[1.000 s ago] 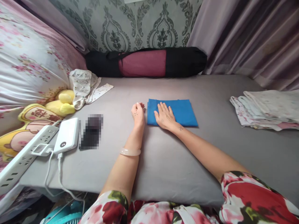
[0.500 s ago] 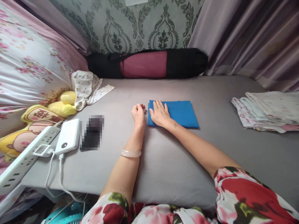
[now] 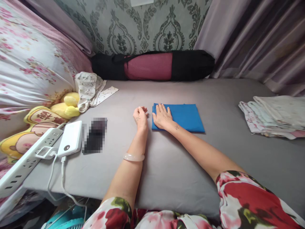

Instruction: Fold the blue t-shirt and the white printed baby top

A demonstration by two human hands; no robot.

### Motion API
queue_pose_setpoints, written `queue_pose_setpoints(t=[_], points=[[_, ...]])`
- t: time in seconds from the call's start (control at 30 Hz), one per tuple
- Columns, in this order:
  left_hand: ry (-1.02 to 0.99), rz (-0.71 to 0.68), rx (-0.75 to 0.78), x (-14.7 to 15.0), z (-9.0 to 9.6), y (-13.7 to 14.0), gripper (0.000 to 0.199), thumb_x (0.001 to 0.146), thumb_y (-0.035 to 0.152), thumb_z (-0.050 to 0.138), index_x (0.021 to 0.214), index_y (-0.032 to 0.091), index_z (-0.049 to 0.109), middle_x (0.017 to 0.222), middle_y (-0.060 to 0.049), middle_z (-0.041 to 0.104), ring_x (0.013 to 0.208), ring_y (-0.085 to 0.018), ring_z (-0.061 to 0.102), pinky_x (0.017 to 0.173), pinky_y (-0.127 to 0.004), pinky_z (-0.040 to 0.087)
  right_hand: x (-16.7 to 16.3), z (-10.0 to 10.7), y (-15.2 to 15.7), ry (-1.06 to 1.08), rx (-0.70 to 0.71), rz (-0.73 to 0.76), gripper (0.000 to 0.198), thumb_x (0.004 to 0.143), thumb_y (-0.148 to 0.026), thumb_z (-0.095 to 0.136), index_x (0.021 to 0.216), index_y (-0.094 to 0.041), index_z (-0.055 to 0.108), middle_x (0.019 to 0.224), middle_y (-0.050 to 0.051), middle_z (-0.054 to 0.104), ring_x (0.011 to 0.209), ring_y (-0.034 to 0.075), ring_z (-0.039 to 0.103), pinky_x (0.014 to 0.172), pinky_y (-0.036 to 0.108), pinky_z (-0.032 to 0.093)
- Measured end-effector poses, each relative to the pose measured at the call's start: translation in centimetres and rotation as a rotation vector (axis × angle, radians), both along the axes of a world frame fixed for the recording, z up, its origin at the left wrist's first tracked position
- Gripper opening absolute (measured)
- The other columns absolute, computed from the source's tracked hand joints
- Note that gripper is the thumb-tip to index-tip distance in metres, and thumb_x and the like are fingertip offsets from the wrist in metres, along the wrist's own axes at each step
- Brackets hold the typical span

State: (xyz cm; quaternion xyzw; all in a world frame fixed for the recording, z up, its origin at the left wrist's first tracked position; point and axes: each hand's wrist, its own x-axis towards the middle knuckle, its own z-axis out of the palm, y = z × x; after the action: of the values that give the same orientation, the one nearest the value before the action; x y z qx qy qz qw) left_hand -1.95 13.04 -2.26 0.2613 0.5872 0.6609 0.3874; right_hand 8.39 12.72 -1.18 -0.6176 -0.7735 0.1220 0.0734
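Blue cloth [image 3: 187, 117] lies folded on the grey surface [image 3: 181, 175] — folding looks done, maybe smoothing left — right hand [image 3: 163, 119] flat on it, fingers released, left hand [image 3: 140, 117] loosely clenched just beside.

The only view, from a head-worn camera, looks forward and down, with floral sleeves [image 3: 247, 200] near at the bottom edge. It reaches the patterned wall [image 3: 145, 28] at the top.
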Motion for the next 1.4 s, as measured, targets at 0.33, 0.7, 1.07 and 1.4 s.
queue_pose_setpoints(t=[0.33, 0.7, 1.07, 1.4], points=[[-0.021, 0.068, -0.006, -0.3, 0.1, 0.1, 0.025, 0.092, 0.031, 0.038, 0.084, 0.016, 0.056, 0.084, -0.008, 0.067, 0.079, -0.015, 0.068, 0.064, -0.023, 0.05, -1.6, 0.0, 1.4, -0.002, 0.032, 0.06, 0.063, 0.098, -0.037, 0.023, 0.15, -0.003, 0.029, 0.159, 0.016, 0.021, 0.148, 0.026, 0.012, 0.119, 0.048, 0.008], [-0.042, 0.084, -0.011, -0.4, 0.2, 0.1, 0.025, 0.092, 0.029, 0.038, 0.084, 0.015, 0.057, 0.084, -0.008, 0.068, 0.079, -0.016, 0.068, 0.066, -0.026, 0.052, -1.5, 0.2, 0.8, 0.03, 0.02, 0.042, 0.064, 0.098, -0.039, 0.023, 0.151, -0.003, 0.027, 0.16, 0.015, 0.02, 0.149, 0.026, 0.011, 0.119, 0.048, 0.008], [-0.059, 0.077, 0.005, -0.3, 0.3, -0.2, 0.025, 0.093, 0.028, 0.037, 0.083, 0.016, 0.056, 0.082, -0.006, 0.065, 0.075, -0.014, 0.066, 0.062, -0.022, 0.048, -1.4, 0.1, -4.0, -0.011, 0.054, 0.175, 0.063, 0.098, -0.036, 0.023, 0.151, -0.002, 0.027, 0.16, 0.015, 0.018, 0.149, 0.025, 0.009, 0.12, 0.046, 0.004], [0.162, -0.017, 0.029, -0.1, -0.1, -0.1, 0.023, 0.093, 0.031, 0.038, 0.089, 0.016, 0.055, 0.089, -0.009, 0.066, 0.084, -0.016, 0.067, 0.07, -0.027, 0.052, -0.4, 1.0, -3.4, 0.13, 0.008, 0.115, 0.062, 0.098, -0.034, 0.019, 0.152, -0.005, 0.025, 0.161, 0.012, 0.017, 0.149, 0.023, 0.01, 0.12, 0.045, 0.007]])
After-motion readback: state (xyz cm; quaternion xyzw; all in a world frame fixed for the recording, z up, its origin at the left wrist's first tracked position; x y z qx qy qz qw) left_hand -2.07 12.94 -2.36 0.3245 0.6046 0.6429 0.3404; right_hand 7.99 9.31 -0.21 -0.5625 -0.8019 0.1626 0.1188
